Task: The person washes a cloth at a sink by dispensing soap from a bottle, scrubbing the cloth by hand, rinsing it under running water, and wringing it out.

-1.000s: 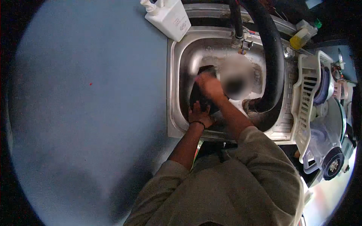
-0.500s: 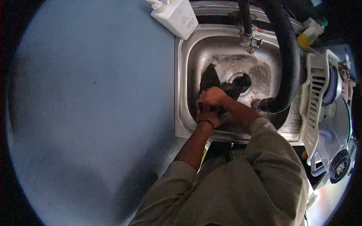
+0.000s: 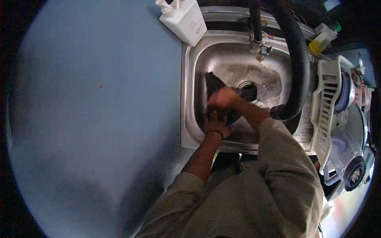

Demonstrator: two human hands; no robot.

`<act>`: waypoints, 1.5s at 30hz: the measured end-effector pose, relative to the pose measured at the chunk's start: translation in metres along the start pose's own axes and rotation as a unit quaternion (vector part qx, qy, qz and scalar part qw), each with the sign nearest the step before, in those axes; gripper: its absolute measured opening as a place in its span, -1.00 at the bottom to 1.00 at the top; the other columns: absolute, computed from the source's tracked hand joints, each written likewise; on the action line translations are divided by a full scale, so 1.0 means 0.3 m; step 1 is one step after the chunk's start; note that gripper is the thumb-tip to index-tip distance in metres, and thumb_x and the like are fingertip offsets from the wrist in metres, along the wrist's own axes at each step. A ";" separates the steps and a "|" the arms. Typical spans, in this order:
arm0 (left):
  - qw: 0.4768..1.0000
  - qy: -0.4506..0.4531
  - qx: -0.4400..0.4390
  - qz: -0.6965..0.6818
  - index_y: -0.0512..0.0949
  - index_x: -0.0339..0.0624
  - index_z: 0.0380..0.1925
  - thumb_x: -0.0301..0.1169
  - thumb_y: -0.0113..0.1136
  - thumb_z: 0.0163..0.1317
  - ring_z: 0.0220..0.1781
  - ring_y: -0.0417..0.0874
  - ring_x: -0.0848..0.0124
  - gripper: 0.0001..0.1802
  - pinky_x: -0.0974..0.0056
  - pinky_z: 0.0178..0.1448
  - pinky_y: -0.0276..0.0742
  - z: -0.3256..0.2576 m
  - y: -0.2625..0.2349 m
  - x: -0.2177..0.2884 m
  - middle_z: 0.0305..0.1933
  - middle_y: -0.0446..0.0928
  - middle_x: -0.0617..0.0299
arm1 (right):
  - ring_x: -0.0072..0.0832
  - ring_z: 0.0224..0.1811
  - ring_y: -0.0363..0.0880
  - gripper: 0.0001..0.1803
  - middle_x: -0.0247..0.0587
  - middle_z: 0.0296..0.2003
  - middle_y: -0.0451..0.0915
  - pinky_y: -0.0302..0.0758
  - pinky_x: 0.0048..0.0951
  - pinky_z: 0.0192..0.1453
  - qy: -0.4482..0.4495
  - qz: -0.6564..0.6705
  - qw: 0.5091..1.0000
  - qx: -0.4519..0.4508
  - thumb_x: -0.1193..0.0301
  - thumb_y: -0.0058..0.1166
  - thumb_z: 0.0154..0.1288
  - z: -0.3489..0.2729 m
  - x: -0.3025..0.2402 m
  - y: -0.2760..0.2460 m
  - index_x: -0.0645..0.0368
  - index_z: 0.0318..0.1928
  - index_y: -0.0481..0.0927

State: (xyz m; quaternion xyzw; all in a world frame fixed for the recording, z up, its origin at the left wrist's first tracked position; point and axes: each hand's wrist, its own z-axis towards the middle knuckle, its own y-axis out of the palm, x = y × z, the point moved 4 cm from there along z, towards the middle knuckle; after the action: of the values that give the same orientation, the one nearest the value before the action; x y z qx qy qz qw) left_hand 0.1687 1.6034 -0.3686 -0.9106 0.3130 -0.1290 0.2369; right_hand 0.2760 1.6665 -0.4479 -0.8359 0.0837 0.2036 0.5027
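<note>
A dark, wet-looking cloth [image 3: 214,82] lies bunched in the steel sink [image 3: 191,85], its right part reaching over the drain [image 3: 241,85]. My left hand [image 3: 216,125] presses on the near part of the cloth with its fingers spread; a dark band circles the wrist. Just beyond it, my right hand [image 3: 224,98] is closed like a fist over the cloth and smeared by motion. Whatever its fingers hold is hidden. The cloth beneath both hands is partly covered.
Above the sink's back hangs a tap [image 3: 260,49], and a thick black hose [image 3: 299,65] curves down its right side. A white pump bottle [image 3: 186,23] stands at the back left corner. On the right are a cream dish rack [image 3: 323,115] and a clear jug [image 3: 341,152].
The cloth's far end has shifted left and nearer, and more of the drain shows. My right hand still moves over the cloth; my left fingers look more spread. The view has shifted slightly.
</note>
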 end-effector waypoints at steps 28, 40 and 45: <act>0.998 -0.019 -0.063 0.001 -0.20 0.22 0.46 0.36 -0.26 0.20 0.56 -0.36 0.09 -0.07 -0.09 0.51 -0.54 0.006 -0.015 0.021 0.53 -0.40 -0.04 | -0.16 -0.20 0.62 -0.72 -0.13 -0.17 0.61 0.55 -0.01 -0.14 -0.150 -0.052 0.981 0.107 0.16 -0.14 0.36 -0.142 0.104 -0.188 -0.07 -0.09 0.57; 0.932 -0.012 0.200 -0.303 0.03 0.08 0.41 0.18 0.13 0.06 0.42 0.19 0.04 -0.03 -0.21 0.43 -0.08 -0.131 -0.182 -0.046 0.38 0.24 0.05 | -0.27 -0.46 0.60 -0.79 -0.12 -0.34 0.52 0.56 -0.25 -0.47 0.076 -0.102 0.956 0.265 0.24 0.06 0.15 -0.419 -0.101 -0.210 0.09 -0.29 0.51; 0.872 0.234 0.410 -0.127 0.50 -0.03 0.02 -0.15 0.29 -0.01 0.14 0.52 0.16 -0.46 -0.04 0.30 0.21 -0.221 -0.232 0.016 0.00 0.58 0.09 | -0.21 -0.48 0.61 -0.72 -0.11 -0.32 0.54 0.56 -0.24 -0.45 0.016 -0.083 0.975 0.205 0.15 0.01 0.26 -0.600 -0.260 -0.355 0.10 -0.30 0.58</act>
State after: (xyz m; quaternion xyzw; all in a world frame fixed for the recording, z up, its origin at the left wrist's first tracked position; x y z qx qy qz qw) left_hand 0.1823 1.6253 -0.2758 -0.7069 0.1598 -0.4838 0.4906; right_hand 0.2883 1.5550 -0.2548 -0.7225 0.0623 0.1262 0.6769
